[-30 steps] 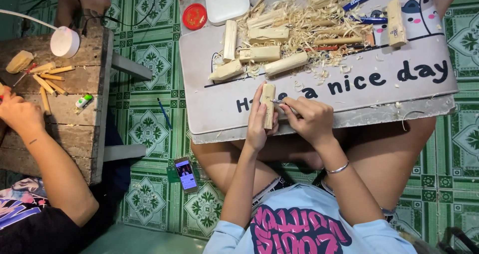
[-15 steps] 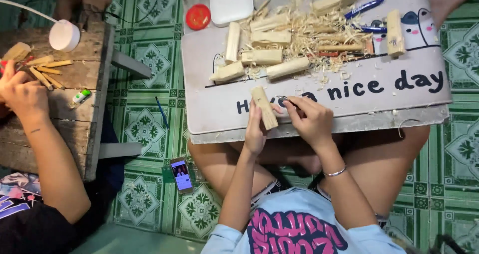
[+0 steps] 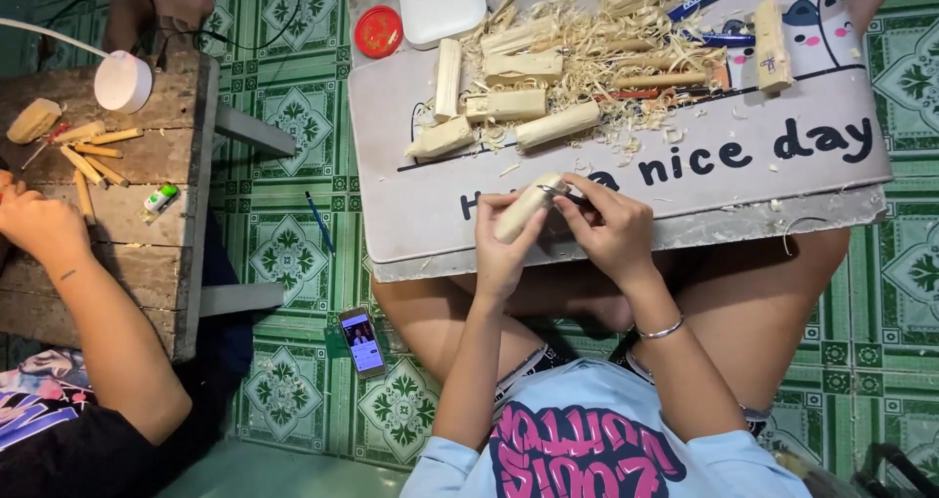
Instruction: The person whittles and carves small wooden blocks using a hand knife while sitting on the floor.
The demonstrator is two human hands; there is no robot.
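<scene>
A: Fingers (image 3: 504, 226) of the left hand (image 3: 504, 253) wrap 1 wooden block (image 3: 525, 207) over the lap board (image 3: 626, 204); the right hand (image 3: 606, 226) pinches a small blade (image 3: 559, 191).

B: Progress? About 8 shaped blocks (image 3: 509, 105) lie among shavings (image 3: 597, 63); this 1 looks half carved.

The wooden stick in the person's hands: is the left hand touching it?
Touching. The head view shows the left hand with its fingers wrapped around the wooden stick, with no gap between them.
</scene>
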